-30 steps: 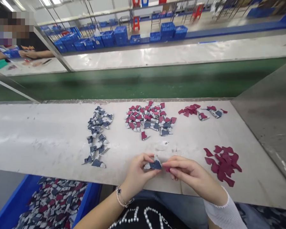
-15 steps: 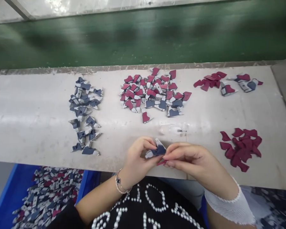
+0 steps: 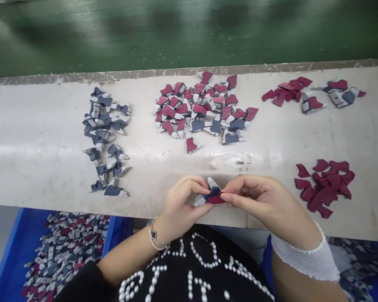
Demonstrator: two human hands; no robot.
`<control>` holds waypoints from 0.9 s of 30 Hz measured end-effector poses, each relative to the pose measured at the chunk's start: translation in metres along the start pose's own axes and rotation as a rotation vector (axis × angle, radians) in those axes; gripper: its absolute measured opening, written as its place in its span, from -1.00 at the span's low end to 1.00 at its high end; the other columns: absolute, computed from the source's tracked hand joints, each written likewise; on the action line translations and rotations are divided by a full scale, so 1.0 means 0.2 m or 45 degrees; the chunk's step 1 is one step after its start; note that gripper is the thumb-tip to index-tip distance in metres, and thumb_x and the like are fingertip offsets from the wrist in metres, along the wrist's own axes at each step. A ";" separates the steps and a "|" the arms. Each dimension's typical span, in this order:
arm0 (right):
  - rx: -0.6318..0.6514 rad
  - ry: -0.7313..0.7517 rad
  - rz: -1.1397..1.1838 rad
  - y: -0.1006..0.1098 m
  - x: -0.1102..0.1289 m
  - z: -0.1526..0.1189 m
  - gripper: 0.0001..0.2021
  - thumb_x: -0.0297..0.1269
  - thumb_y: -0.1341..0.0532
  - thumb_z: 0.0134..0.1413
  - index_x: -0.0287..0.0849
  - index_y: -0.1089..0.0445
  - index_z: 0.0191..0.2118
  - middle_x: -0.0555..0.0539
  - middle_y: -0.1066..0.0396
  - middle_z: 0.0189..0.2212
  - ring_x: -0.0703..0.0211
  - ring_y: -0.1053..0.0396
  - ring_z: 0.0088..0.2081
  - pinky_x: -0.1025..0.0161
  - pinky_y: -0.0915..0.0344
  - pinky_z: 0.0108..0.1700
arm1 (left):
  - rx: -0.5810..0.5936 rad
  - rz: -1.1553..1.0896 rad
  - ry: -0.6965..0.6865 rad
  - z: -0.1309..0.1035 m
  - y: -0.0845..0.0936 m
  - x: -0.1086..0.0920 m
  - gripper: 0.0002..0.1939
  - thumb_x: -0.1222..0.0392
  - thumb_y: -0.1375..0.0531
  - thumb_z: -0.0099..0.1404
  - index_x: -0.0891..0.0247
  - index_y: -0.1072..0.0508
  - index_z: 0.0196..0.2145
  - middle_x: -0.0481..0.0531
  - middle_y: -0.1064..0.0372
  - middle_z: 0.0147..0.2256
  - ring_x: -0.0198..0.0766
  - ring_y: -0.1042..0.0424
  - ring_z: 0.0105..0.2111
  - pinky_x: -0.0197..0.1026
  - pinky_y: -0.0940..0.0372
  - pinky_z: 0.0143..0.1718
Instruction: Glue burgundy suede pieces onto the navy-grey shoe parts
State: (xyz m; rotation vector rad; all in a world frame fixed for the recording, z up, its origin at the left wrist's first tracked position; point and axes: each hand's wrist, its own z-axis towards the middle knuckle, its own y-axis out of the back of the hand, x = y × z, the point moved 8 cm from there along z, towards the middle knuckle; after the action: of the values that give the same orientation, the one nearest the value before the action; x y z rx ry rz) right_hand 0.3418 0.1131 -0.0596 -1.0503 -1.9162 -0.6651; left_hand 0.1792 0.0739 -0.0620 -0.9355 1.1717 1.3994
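Observation:
My left hand (image 3: pixel 184 201) is closed around a small grey-and-navy plastic part (image 3: pixel 213 189), whose pale tip points up and away from me. Between thumb and fingertips, my right hand (image 3: pixel 255 195) pinches a thin maroon plate (image 3: pixel 216 198). That plate lies against the near side of the navy part; whether it is seated there I cannot tell. Just beyond my hands lies a clear small bottle (image 3: pixel 225 162) with a thin metal tip. Loose maroon plates (image 3: pixel 329 182) are heaped to the right of my right hand.
Grey-and-navy parts (image 3: pixel 105 126) form a column on the left of the white table (image 3: pixel 44 138). Parts with maroon faces (image 3: pixel 198 107) cluster at the middle back. More maroon plates (image 3: pixel 286 90) lie at the back right. A blue bin (image 3: pixel 11 251) full of parts stands below, left.
The maroon plate has gone from below the navy part up against its side, turned to show its face. The camera view has tilted down a little.

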 end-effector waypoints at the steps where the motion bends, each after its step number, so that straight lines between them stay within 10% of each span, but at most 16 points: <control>1: 0.004 0.011 -0.008 0.00 0.01 0.00 -0.76 0.01 -0.45 0.04 -0.04 -0.59 -0.40 -0.03 -0.59 -0.41 0.10 -0.49 -0.35 0.24 -0.40 -0.31 | 0.003 0.014 -0.010 0.00 0.00 0.00 -0.75 0.24 -0.43 0.23 0.23 -0.44 -0.22 0.01 -0.46 -0.21 -0.29 -0.54 -0.19 -0.22 -0.52 -0.15; 27: -0.112 0.054 -0.315 0.00 0.09 -0.01 -0.81 -0.15 -0.38 0.13 -0.03 -0.54 -0.48 0.07 -0.57 -0.49 0.21 -0.44 -0.45 0.30 -0.30 -0.42 | 0.030 0.172 -0.230 0.03 0.02 -0.12 -0.74 0.21 -0.46 0.20 0.25 -0.48 -0.23 0.00 -0.50 -0.26 -0.33 -0.56 -0.25 -0.27 -0.57 -0.18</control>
State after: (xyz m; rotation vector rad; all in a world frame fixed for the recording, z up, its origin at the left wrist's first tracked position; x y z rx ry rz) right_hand 0.3365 0.1189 -0.0427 -0.8522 -2.0135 -0.9104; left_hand 0.1787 0.0740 -0.0369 -0.7080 1.1283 1.5408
